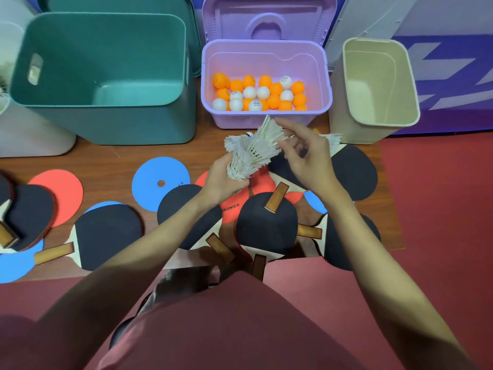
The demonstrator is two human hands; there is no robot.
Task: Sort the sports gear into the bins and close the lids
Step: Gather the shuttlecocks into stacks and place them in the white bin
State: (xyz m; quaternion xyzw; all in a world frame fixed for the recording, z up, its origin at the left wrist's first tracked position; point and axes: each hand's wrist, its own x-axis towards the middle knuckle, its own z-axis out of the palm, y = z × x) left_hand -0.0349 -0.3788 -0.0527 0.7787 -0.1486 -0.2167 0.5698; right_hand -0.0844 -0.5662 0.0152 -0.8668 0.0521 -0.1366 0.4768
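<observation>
Head view: my left hand (222, 177) grips a nested stack of shuttlecocks (252, 153), long axis tilted up and away toward the purple bin (264, 117), frayed white feather skirts flaring at the upper end. My right hand (306, 156) hovers just beside the feathers, fingers loosely curled, fingertips at the skirt; contact unclear. Purple bin holds smooth orange and white balls (260, 94). Black rubber-faced paddles (266, 222) with wooden handles lie below on the floor.
</observation>
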